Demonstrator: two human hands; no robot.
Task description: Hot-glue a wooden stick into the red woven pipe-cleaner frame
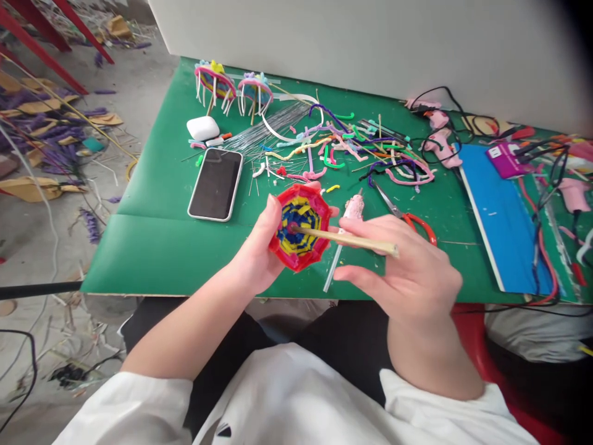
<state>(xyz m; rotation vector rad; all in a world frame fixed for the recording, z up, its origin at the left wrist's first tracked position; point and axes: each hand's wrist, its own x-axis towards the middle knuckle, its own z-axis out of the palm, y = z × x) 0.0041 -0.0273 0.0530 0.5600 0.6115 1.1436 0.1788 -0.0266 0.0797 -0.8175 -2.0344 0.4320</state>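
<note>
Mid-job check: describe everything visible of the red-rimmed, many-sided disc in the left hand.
The red-rimmed, many-sided disc has blue and yellow bands around a mostly blue middle, apparently of fuzzy, wound strands. Its banded face is turned up toward the camera; a straight tan, wooden-looking stick runs from its centre toward the right hand. The left hand holds it, thumb at one edge, above the green tabletop. Its far side is hidden.

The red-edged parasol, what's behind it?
The left hand is partly behind the red-edged parasol; fingertips peek past its edge. Whatever else it covers can't be seen.
</note>
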